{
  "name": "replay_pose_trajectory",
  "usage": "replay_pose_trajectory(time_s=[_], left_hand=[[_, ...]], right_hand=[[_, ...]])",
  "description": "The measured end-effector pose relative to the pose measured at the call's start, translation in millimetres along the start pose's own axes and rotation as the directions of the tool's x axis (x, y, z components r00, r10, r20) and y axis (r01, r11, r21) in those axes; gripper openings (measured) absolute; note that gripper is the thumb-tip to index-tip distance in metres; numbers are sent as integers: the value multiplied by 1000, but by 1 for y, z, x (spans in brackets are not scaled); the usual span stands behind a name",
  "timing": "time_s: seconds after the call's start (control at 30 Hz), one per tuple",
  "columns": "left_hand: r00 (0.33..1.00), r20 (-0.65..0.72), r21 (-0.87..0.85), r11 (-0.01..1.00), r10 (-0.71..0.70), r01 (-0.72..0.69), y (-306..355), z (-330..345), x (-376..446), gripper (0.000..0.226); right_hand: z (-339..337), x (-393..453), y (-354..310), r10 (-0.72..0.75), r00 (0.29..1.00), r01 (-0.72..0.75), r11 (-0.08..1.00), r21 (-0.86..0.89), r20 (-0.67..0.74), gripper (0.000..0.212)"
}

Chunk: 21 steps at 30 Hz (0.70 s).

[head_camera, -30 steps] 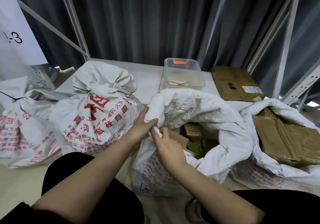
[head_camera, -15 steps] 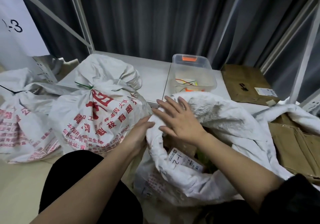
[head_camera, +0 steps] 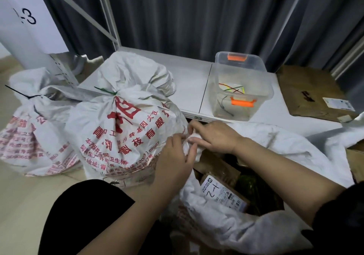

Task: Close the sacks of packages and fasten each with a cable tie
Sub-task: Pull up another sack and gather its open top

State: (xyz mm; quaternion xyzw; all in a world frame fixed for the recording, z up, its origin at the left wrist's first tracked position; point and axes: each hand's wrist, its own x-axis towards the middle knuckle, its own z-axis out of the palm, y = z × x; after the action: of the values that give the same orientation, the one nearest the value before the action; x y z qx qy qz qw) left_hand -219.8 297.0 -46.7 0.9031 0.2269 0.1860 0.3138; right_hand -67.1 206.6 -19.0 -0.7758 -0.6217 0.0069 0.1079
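An open white woven sack [head_camera: 271, 144] lies in front of me, its mouth showing cardboard packages [head_camera: 222, 192] with a label marked 2-1. My left hand [head_camera: 173, 156] and my right hand [head_camera: 214, 136] both pinch a bunched fold of the sack's rim at its left edge. To the left stands a closed sack with red print [head_camera: 122, 128], tied with a green cable tie [head_camera: 105, 91]. Further left lies another closed sack [head_camera: 33, 128] with a black cable tie [head_camera: 21, 94]. A clear plastic box [head_camera: 241, 89] on the white shelf holds several coloured cable ties [head_camera: 232, 88].
A flat cardboard box [head_camera: 313, 95] lies at the back right on the white shelf [head_camera: 189, 81]. Another open sack with a carton [head_camera: 354, 156] sits at the right edge. Grey curtains and metal rack posts stand behind. A white board marked 3 leans at the left.
My right hand has come off the top of the open sack and moved left to join my left hand on the bunched rim. The view has shifted closer and downward.
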Motion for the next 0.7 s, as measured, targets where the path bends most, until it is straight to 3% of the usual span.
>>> replay_pose_trajectory(time_s=[0.1, 0.17, 0.3, 0.4, 0.47, 0.53, 0.57, 0.63, 0.7], left_hand=[[1000, -25, -43, 999, -7, 6, -2, 11, 2, 31], [995, 8, -158, 983, -96, 96, -4, 14, 6, 25], [919, 201, -455, 798, -339, 395, -5, 14, 14, 29], [834, 354, -537, 639, -422, 551, -9, 12, 20, 33], [827, 367, -479, 675, -427, 561, -10, 12, 22, 30], [927, 195, -223, 906, -319, 359, -8, 13, 22, 24], [984, 63, -45, 984, -167, 170, -6, 15, 22, 27], [984, -6, 189, 967, 177, -173, -1, 22, 25, 43], [945, 40, 278, 905, 324, -322, 1, 32, 36, 53]], right_hand=[[-3, 3, 0, 91, 996, -87, 987, 138, -21, 40], [0, -1, 6, 65, 996, -59, 992, 107, -55, 46], [1, -25, 40, -4, 1000, 1, 990, -144, -25, 57], [4, -39, 51, 87, 996, -89, 991, -96, -26, 56], [7, -38, 48, 162, 986, -161, 987, 9, -35, 51], [6, -30, 45, 267, 964, -264, 947, 181, 7, 35], [6, -25, 45, 315, 948, -316, 901, 298, 53, 25], [4, -14, 41, 351, 930, -351, 766, 539, 108, 21], [3, -5, 33, 375, 917, -346, 580, 737, 135, 13]])
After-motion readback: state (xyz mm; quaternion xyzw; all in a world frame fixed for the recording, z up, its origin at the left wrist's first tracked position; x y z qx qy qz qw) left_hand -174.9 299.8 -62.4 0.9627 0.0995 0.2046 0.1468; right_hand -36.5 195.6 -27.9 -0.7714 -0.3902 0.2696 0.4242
